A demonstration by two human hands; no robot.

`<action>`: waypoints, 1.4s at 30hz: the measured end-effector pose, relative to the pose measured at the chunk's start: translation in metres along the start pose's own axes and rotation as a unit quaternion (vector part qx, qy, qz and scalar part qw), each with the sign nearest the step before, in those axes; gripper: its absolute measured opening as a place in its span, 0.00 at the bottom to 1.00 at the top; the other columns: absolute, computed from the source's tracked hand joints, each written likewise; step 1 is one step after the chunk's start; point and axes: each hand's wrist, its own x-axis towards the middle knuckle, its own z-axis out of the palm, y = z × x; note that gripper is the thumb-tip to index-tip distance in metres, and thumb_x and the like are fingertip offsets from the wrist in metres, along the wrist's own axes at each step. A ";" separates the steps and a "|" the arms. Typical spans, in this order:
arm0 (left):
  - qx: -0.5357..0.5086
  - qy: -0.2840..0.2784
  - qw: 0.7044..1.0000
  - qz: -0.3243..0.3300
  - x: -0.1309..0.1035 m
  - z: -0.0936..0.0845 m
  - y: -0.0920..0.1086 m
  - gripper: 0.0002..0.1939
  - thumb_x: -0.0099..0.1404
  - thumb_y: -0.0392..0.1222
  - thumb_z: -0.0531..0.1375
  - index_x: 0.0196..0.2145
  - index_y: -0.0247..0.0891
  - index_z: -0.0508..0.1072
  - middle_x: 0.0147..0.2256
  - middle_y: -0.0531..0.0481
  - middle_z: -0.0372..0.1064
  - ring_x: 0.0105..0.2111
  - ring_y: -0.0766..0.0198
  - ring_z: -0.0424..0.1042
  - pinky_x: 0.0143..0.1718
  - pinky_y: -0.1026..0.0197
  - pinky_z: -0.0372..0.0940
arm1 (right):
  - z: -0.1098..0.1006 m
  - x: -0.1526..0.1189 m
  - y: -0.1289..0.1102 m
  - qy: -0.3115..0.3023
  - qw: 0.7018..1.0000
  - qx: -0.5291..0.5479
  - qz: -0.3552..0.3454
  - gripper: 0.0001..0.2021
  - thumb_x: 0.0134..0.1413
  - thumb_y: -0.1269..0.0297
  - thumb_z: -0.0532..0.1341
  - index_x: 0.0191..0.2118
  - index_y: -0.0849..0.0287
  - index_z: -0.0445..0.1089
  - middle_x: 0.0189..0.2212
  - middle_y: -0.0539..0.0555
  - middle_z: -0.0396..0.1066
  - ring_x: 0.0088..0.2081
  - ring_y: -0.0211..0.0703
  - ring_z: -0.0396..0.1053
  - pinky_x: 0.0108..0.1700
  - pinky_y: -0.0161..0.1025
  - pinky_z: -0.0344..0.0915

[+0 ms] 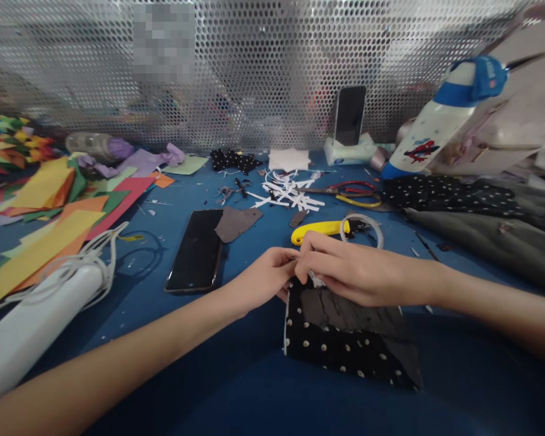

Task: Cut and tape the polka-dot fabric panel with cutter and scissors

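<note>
A black polka-dot fabric piece (329, 344) with a dark grey patch (354, 313) across its middle lies before me, a thin white edge along its left side. My left hand (269, 275) is closed on its upper left corner, the thumb and fingers pinched together. From the right, my right hand (352, 269) reaches over the top of the piece and pinches at the same corner, its fingertips against the left ones. A bit of white shows under the right fingers. Just beyond them lie a yellow-handled cutter (320, 231) and a clear ring of tape (380, 233).
A black phone (195, 251) with a grey scrap (238, 224) on it lies left. Behind are white paper strips (286, 191) and scissors (354, 188). Coloured paper (86, 224) and a white power strip (40, 327) fill the left; a bottle (436, 121) and dark cloth (490, 230) the right.
</note>
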 end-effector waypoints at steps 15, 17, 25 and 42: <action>0.005 0.007 1.000 0.013 -0.001 0.000 -0.003 0.15 0.63 0.52 0.63 0.32 0.35 0.72 0.24 0.58 0.61 0.21 0.72 0.63 0.24 0.69 0.62 | -0.004 -0.004 -0.007 0.037 0.994 -0.106 -0.001 0.14 0.62 0.78 0.51 0.51 0.61 0.62 0.46 0.60 0.63 0.41 0.44 0.64 0.40 0.39 0.64; 0.007 0.012 1.000 0.012 -0.001 0.000 -0.003 0.16 0.64 0.53 0.62 0.34 0.35 0.73 0.25 0.58 0.61 0.22 0.72 0.63 0.24 0.69 0.62 | -0.004 -0.004 -0.004 0.034 0.989 -0.144 -0.005 0.11 0.65 0.75 0.50 0.49 0.62 0.63 0.44 0.60 0.65 0.44 0.46 0.65 0.42 0.41 0.64; 0.004 0.007 1.000 0.015 0.000 0.000 -0.004 0.20 0.62 0.57 0.64 0.37 0.35 0.75 0.26 0.56 0.64 0.22 0.72 0.64 0.24 0.69 0.62 | -0.005 -0.005 -0.003 0.030 0.982 -0.184 -0.012 0.09 0.68 0.69 0.50 0.49 0.62 0.63 0.42 0.59 0.70 0.44 0.49 0.67 0.44 0.45 0.65; 0.002 0.005 1.000 0.017 -0.001 0.001 -0.003 0.17 0.59 0.52 0.66 0.37 0.33 0.74 0.25 0.56 0.64 0.23 0.71 0.65 0.23 0.69 0.63 | 0.003 -0.001 -0.002 0.015 0.985 -0.174 -0.016 0.08 0.70 0.69 0.49 0.46 0.62 0.64 0.40 0.58 0.68 0.43 0.47 0.63 0.46 0.44 0.63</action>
